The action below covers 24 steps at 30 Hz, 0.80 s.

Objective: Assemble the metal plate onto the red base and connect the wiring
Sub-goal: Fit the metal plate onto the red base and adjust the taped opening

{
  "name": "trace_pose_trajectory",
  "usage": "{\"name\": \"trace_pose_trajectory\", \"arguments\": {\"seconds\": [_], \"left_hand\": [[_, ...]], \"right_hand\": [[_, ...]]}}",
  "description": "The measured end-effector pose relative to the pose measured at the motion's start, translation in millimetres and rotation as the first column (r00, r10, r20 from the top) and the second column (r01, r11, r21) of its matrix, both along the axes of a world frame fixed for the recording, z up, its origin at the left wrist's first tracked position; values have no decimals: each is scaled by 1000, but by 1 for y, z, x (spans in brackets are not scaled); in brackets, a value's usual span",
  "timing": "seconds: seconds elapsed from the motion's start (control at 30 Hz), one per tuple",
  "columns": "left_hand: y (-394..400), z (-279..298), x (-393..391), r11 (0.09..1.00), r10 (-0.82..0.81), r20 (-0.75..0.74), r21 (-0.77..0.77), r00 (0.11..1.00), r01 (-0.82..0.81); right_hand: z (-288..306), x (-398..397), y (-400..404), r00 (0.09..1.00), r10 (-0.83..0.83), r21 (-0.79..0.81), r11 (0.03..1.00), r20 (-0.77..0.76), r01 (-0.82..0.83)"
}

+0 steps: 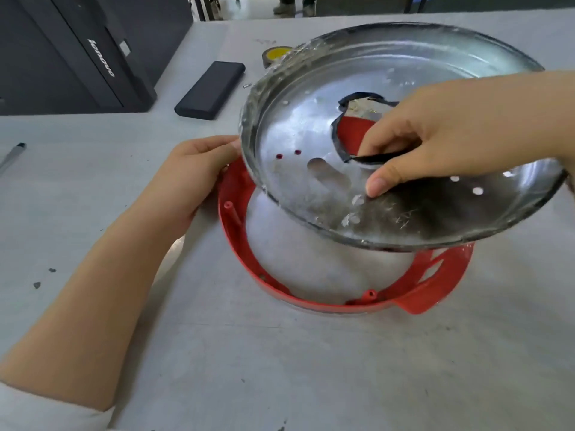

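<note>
Metal plate (311,126) tilted over red base (413,293), centre-right. Left hand (193,178) grips plate rim at 9 o'clock; right hand (435,135) fingers curled into the plate's centre cutout, thumb on top.

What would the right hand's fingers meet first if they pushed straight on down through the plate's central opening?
Probably the red base seen through the opening; the right hand already touches the metal plate. Depth is unclear.

Bare forearms — white sleeve (37,412) at left
</note>
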<state>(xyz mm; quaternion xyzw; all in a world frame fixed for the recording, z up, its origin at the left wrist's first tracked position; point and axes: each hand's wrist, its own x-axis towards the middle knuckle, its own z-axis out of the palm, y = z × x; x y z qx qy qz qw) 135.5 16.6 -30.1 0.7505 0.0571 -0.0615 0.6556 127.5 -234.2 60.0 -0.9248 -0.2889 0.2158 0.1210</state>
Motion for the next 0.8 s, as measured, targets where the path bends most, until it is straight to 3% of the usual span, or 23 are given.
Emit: {"name": "trace_pose_trajectory", "arguments": {"seconds": [0.13,0.3,0.53,0.8], "left_hand": [[3,-1,1,999,1,-16,32,1000,-1],[2,0,-1,994,33,-40,107,999,-28],[9,6,-7,991,-97,-132,81,987,108],[15,4,-4,991,22,-36,133,999,-17]], "right_hand": [[4,1,-5,998,-57,-45,997,-34,55],[1,-3,1,996,-64,21,998,-68,66],[-7,-10,11,992,-50,21,998,-114,53],[-8,-16,17,996,5,-3,1000,-90,-5]]}}
